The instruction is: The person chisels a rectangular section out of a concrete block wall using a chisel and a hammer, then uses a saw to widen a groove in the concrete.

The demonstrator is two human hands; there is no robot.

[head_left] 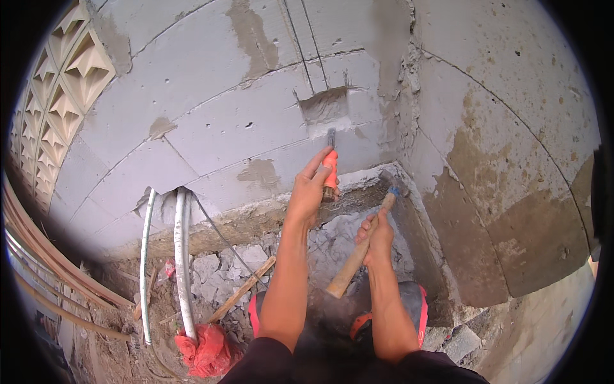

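My left hand (308, 191) is closed around the orange grip of a chisel (330, 165). Its metal blade points up at the lower edge of a square recess (325, 107) cut into the grey block wall (217, 137). My right hand (377, 237) grips the wooden handle of a hammer (348, 274), lower and to the right of the chisel. The hammer head, with blue at its joint with the handle, is near the corner ledge, apart from the chisel. Pale dust lies along the recess's lower lip.
Two thin grooves run up the wall above the recess. Pale pipes (183, 256) and a dark cable come out of a hole at lower left, near a red plastic bag (208, 351). Rubble (240, 261) and a wooden stick (246, 289) cover the ground. A side wall (505, 160) stands at right.
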